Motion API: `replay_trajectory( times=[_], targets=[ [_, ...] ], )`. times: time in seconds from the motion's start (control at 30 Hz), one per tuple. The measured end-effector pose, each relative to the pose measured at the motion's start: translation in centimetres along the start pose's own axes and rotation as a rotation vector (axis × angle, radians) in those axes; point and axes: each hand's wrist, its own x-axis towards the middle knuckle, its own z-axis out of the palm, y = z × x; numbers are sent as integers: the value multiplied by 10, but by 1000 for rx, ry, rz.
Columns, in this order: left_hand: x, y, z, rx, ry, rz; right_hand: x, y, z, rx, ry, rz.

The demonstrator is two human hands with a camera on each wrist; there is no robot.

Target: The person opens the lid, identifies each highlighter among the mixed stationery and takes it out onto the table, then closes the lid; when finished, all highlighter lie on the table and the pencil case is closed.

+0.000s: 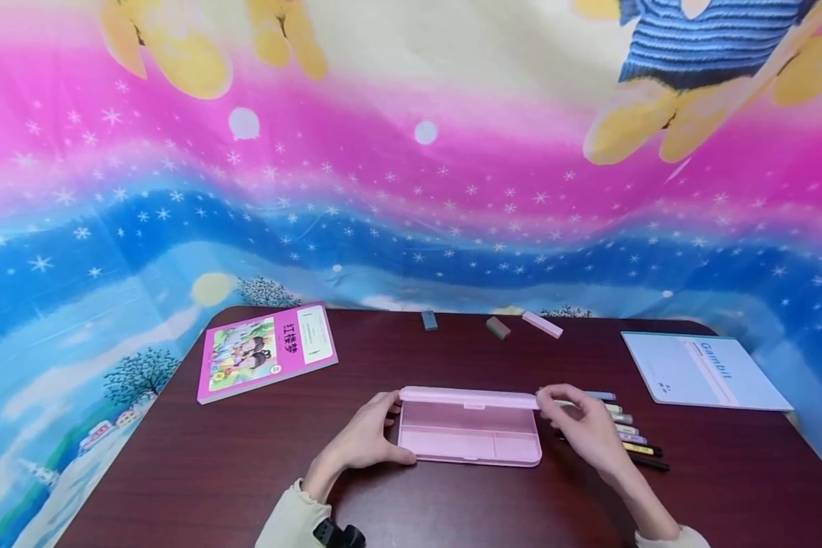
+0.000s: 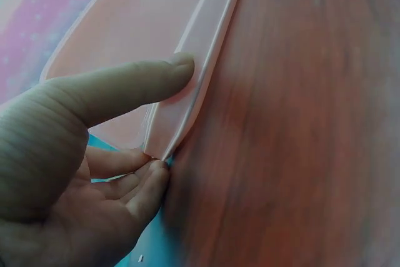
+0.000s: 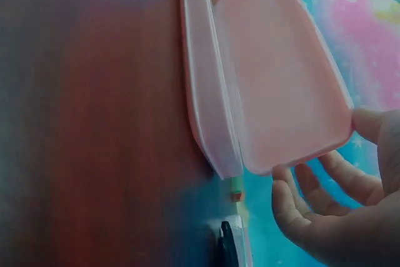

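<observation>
A pink plastic pencil case (image 1: pixel 447 444) lies on the dark wooden table with its lid (image 3: pixel 290 79) raised. Inside, divided compartments show, with nothing visible in them. My left hand (image 1: pixel 363 440) grips the case's left end; in the left wrist view the thumb (image 2: pixel 144 85) presses the front wall (image 2: pixel 203 42) and the other fingers touch the end. At the right, my right hand (image 1: pixel 584 426) pinches the lid's corner between thumb and fingers. Several pens and markers (image 1: pixel 640 450) lie beside the case, partly hidden behind the right hand.
A pink book (image 1: pixel 267 352) lies at the back left, and a pale blue notebook (image 1: pixel 705 371) at the right. Along the back edge are a grey-blue eraser (image 1: pixel 429 320), a green-and-red block (image 1: pixel 498 328) and a pink-white bar (image 1: pixel 543 324). A printed cloth (image 1: pixel 383 221) hangs behind the table.
</observation>
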Motion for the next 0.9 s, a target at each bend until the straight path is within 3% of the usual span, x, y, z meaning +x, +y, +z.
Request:
replay_trajectory(
  times=[0.1,0.23,0.37,0.67,0.9],
  targets=[
    [-1,0,-4,-53,-27,-17,-9,0,1,35,-39,63],
    [-4,2,-14,-171,-117,-22,-17,2,4,32,-81,145],
    [-5,4,-19,-195,-167,-4,-23,5,7,83,-108,208],
    [-4,5,-17,-92,-123,3,-22,9,11,58,-134,206],
    [-3,2,-13,-89,-87,8,-21,9,12,34,-123,201]
  ],
)
